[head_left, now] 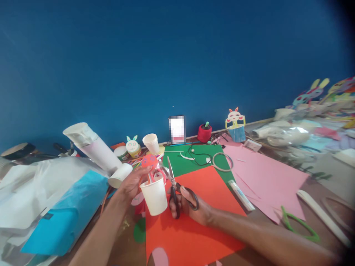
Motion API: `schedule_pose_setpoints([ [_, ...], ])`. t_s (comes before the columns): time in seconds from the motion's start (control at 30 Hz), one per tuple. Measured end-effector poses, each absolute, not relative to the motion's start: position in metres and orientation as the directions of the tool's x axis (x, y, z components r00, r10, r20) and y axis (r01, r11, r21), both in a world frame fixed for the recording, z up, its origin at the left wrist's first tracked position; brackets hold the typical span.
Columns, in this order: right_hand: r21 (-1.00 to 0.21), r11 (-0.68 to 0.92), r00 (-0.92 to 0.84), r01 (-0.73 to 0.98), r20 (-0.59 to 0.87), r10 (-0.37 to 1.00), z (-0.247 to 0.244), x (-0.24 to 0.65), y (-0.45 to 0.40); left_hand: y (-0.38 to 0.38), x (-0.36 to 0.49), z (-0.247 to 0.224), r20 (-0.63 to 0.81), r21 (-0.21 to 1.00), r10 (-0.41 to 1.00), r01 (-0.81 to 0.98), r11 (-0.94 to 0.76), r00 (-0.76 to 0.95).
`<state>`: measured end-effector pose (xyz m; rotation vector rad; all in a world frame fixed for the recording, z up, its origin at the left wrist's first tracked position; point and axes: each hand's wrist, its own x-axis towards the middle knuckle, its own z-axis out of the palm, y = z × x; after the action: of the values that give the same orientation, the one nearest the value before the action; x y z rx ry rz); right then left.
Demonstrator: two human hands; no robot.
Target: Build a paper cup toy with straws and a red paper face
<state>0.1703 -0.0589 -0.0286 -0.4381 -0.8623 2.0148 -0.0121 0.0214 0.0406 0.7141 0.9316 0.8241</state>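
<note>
My left hand is closed at the rim of a white paper cup, which it holds up, slightly tilted. Out of the cup's top rises a red paper face with blue marks, and pink paper strips stand beside it. My right hand grips black-handled scissors, fingers through the loops. Their blades are spread and point up, close to the right of the pink strips; whether they touch is unclear. Beneath both hands lies a sheet of orange-red paper.
Green paper and pink paper cover the table behind and right. A tape ring, a green-handled item and a finished-looking blue cup figure stand rightward. At left are a white roll and a blue packet.
</note>
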Motion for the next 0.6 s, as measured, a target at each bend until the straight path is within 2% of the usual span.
schedule_pose_setpoints([
  [0.13, -0.729, -0.372, -0.559, -0.575, 0.019, 0.829, -0.025, 0.171, -0.059, 0.02, -0.014, 0.047, -0.313, 0.886, 0.904, -0.254, 0.389, 0.291],
  [0.43, -0.756, -0.353, -0.593, -0.551, 0.057, 0.803, -0.022, 0.173, -0.06, 0.02, -0.016, 0.049, -0.342, 0.844, 0.889, -0.316, 0.433, 0.304],
  [0.6, -0.744, -0.362, -0.574, -0.562, 0.035, 0.818, -0.025, 0.172, -0.058, 0.02, -0.016, 0.048, -0.308, 0.844, 0.885, -0.329, 0.424, 0.35],
])
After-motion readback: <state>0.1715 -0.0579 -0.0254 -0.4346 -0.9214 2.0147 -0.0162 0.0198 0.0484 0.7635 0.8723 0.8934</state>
